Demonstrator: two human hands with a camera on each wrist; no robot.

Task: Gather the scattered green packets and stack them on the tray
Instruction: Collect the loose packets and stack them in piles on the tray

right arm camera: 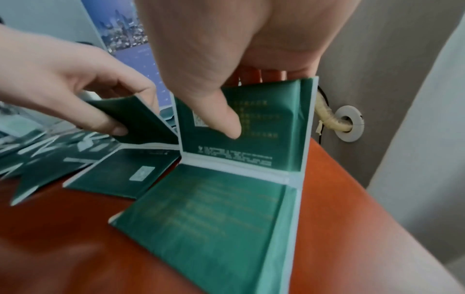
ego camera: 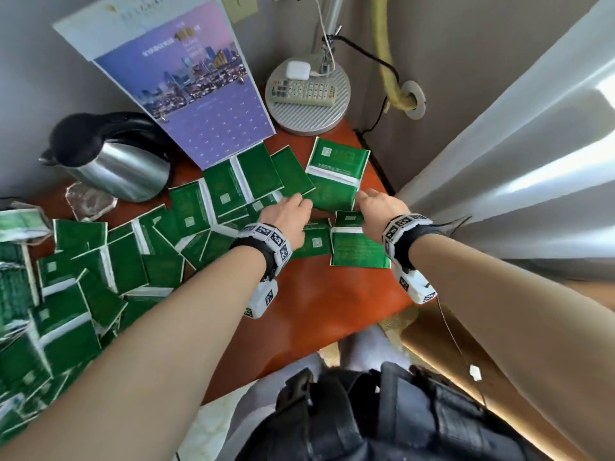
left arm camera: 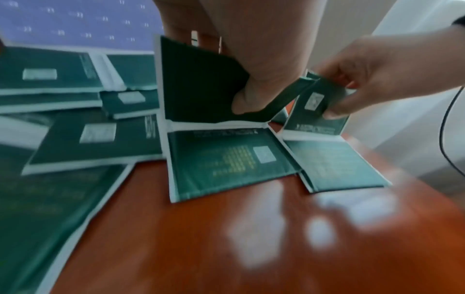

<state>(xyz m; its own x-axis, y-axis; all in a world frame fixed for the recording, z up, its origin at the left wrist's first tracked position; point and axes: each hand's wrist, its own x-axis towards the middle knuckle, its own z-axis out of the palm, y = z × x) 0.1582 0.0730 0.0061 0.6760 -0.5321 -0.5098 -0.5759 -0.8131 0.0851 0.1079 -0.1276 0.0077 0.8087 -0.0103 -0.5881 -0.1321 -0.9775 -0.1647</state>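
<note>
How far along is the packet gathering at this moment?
Early. Done: nothing visibly stacked; no tray identifiable. In hand: the left hand pinches one folded packet pair, the right hand lifts another. Left: dozens of green packets still scattered over the table.

Glossy reddish-brown wooden table (ego camera: 309, 304) in a corner of grey walls (ego camera: 466, 61). Purple cityscape wall calendar (ego camera: 186, 81) leaning at the back, beside a steel kettle with black lid (ego camera: 113, 161). Round ribbed grey lamp base (ego camera: 307, 96) behind. Pale curtain (ego camera: 532, 154) right, brightly daylit.
</note>
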